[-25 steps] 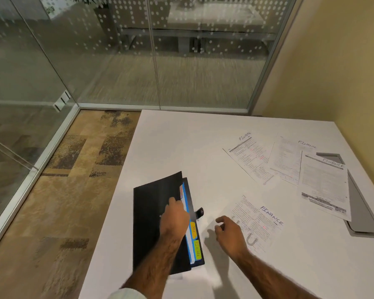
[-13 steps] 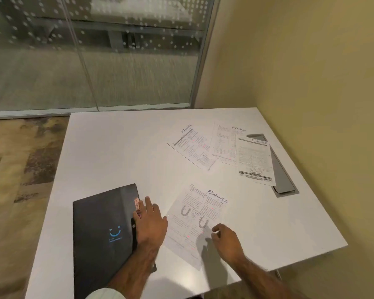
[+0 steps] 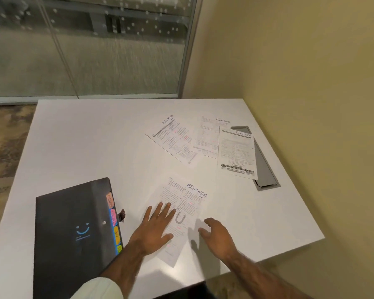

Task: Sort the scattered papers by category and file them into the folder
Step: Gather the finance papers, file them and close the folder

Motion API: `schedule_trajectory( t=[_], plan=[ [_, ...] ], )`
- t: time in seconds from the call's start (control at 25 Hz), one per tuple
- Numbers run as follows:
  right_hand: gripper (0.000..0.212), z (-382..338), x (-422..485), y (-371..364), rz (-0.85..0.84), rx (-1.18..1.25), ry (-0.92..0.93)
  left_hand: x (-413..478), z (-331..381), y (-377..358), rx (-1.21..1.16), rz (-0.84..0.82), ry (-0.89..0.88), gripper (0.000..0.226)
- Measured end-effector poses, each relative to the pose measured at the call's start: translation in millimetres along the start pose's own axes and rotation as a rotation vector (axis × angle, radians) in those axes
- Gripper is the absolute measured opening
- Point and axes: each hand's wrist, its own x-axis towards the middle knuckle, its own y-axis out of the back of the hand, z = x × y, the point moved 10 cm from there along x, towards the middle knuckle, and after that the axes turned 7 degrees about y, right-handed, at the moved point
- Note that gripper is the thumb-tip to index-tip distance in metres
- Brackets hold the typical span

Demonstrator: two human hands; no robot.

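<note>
A closed black folder point(image 3: 73, 231) with coloured tabs along its right edge lies at the table's near left. A printed sheet marked FINANCE point(image 3: 186, 203) lies just right of it. My left hand point(image 3: 153, 229) rests flat on that sheet's left half, fingers spread. My right hand point(image 3: 217, 236) hovers at the sheet's right edge, fingers loosely curled and empty. Three more FINANCE sheets lie farther back: one tilted point(image 3: 174, 139), one in the middle point(image 3: 207, 134), and one overlapping it on the right point(image 3: 236, 152).
The white table point(image 3: 91, 137) ends close on the near and right sides. A grey recessed cable hatch point(image 3: 265, 169) sits under the rightmost sheet. A yellow wall stands to the right, glass partitions at the back.
My left hand left the folder and moved right onto the nearest FINANCE sheet. The folder now lies shut with its tabs showing. The view swung right and closer.
</note>
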Motion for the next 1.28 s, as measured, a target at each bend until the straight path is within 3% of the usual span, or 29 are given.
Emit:
schedule_trajectory(
  t=[0.12, 0.28, 0.4, 0.48, 0.6, 0.72, 0.84, 1.04, 1.16, 1.28],
  plan=[
    [0.046, 19, 22, 15, -0.024, 0.02, 0.01, 3, 6, -38, -0.067, -0.143, 0.096, 0.077],
    [0.04, 47, 68, 47, -0.028, -0.007, 0.074, 37, 62, -22, -0.186, -0.096, 0.307, 0.07],
    [0.054, 76, 112, 54, -0.058, -0.064, 0.12, 64, 96, 7, -0.239, -0.075, 0.36, 0.055],
    [0.063, 84, 141, 55, -0.053, -0.178, 0.219, 82, 96, 18, -0.193, -0.011, 0.319, 0.064],
    [0.068, 66, 177, 73, -0.016, -0.281, 0.379, 98, 79, 4, -0.103, -0.195, 0.344, 0.096],
    [0.094, 38, 210, 78, -0.086, -0.373, 0.511, 99, 74, -12, -0.019, -0.31, 0.366, 0.12],
    [0.11, 33, 237, 74, -0.151, -0.489, 0.516, 101, 80, -19, 0.0, -0.341, 0.409, 0.13],
    [0.106, 25, 234, 83, -0.064, -0.523, 0.566, 103, 82, -23, -0.005, -0.379, 0.461, 0.134],
    [0.101, 21, 226, 87, -0.118, -0.261, 0.471, 104, 83, -22, -0.036, -0.389, 0.481, 0.134],
    [0.092, 31, 209, 93, -0.084, 0.292, 0.237, 106, 84, -17, -0.045, -0.356, 0.481, 0.134]
  ],
)
